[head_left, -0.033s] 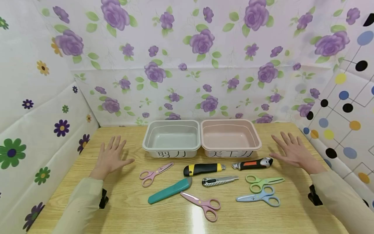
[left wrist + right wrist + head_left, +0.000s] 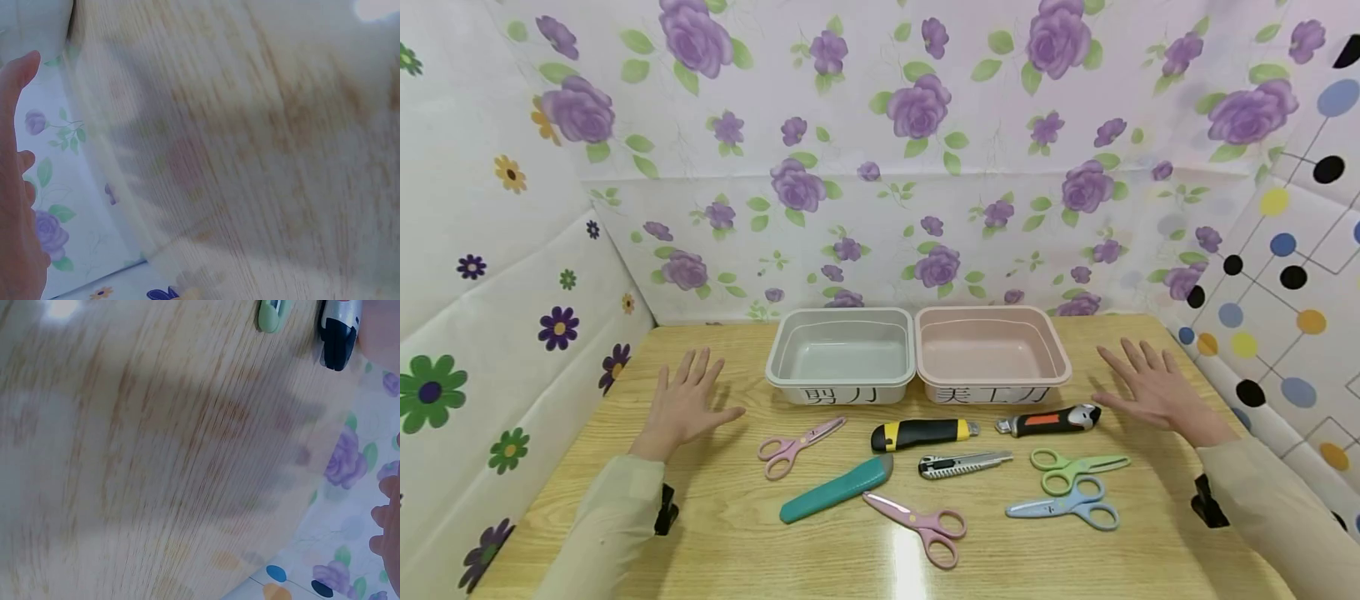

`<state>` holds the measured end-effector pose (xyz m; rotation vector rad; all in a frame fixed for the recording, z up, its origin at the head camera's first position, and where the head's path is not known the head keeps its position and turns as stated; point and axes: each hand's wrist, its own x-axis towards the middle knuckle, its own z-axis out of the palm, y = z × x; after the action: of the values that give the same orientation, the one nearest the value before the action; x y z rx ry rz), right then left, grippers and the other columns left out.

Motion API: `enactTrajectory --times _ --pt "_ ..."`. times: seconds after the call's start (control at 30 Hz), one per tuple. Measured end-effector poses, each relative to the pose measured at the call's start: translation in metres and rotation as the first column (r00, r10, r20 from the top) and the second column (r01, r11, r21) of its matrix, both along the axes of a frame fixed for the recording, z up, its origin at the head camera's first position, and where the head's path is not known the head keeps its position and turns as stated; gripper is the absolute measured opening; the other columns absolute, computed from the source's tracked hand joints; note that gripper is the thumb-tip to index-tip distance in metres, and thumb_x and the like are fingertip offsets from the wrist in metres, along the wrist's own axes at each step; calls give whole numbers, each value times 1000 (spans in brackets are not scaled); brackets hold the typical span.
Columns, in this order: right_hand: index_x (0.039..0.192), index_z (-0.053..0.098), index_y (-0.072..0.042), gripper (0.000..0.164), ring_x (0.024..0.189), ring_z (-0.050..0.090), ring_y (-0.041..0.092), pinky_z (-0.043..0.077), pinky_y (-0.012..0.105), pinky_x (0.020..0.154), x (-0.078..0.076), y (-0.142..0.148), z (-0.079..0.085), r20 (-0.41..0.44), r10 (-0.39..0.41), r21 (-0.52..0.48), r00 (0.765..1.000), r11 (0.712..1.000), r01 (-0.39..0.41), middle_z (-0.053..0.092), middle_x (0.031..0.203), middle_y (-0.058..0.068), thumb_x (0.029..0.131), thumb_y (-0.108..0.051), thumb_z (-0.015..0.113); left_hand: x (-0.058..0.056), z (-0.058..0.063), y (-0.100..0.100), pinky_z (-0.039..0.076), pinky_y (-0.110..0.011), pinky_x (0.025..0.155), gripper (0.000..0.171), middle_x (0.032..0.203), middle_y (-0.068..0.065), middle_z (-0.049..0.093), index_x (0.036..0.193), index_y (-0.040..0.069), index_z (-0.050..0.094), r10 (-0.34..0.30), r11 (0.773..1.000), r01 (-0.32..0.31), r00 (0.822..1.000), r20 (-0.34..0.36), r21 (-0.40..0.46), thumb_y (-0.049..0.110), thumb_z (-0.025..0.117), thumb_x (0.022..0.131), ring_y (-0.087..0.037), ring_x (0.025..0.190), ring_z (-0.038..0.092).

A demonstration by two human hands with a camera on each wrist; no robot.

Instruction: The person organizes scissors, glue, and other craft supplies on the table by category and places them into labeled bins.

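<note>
My left hand (image 2: 683, 406), fingers spread, hovers over the table left of the pink scissors (image 2: 797, 447). On the other side my right hand (image 2: 1153, 390) is spread the same way, its thumb near the black and orange utility knife (image 2: 1051, 420). Neither hand holds anything. Between them lie a black and yellow utility knife (image 2: 921, 433), a silver box cutter (image 2: 964, 464), a teal box cutter (image 2: 837, 488), green scissors (image 2: 1093, 463), blue scissors (image 2: 1067, 505) and a second pair of pink scissors (image 2: 921, 524). Part of the left hand (image 2: 19, 187) edges into the left wrist view.
Behind the tools a grey bin (image 2: 841, 393) and a pink bin (image 2: 925, 385) stand side by side, each with a label of Chinese characters on its front. Flowered cloth (image 2: 880, 225) hangs behind the wooden table (image 2: 730, 550), with patterned cloth at both sides.
</note>
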<state>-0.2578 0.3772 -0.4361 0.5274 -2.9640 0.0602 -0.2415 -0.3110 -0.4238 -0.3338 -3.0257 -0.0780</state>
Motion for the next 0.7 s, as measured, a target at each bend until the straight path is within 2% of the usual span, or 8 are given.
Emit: enactTrajectory --times 0.4,0.7 --pt "146 16 -14 83 125 15 55 8 67 96 -4 1 4 35 -3 -9 999 1000 4 17 142 33 84 -56 51 -2 1 1 0 -61 102 97 147 -24 12 142 1 25 -9 1000 9 1000 3 -3 68 48 77 -40 135 6" --pt "147 14 -14 83 125 17 54 10 66 96 -8 0 11 52 7 22 999 1000 -8 18 142 33 84 -57 49 -4 -1 -2 5 -58 104 93 146 -24 17 141 0 27 -31 999 31 999 -35 -16 64 52 78 -38 135 10"
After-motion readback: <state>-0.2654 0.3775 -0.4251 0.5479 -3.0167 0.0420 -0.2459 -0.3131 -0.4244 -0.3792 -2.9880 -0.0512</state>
